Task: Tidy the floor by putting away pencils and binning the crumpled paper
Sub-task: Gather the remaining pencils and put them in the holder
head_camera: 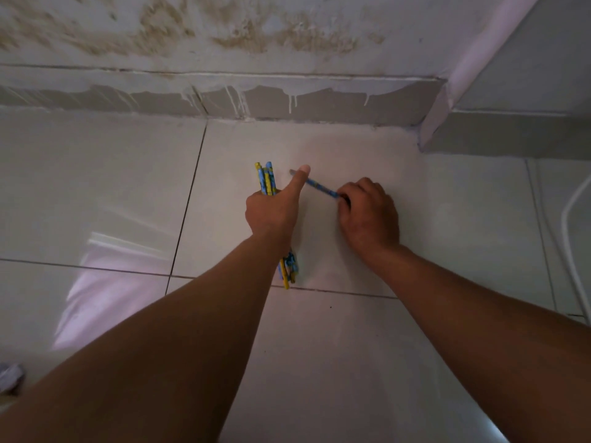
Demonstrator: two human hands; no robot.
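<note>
My left hand grips a bundle of several blue and yellow pencils; their ends stick out above my fist and below my wrist, and my thumb is stretched out toward the right. My right hand pinches one end of a single blue pencil, which points up-left toward my left thumb, low over the white tiled floor. A piece of crumpled paper lies at the left edge of the view, partly cut off.
A stained wall with a grey skirting board runs across the back. A wall corner juts out at the right. A white cable lies on the floor along the right edge.
</note>
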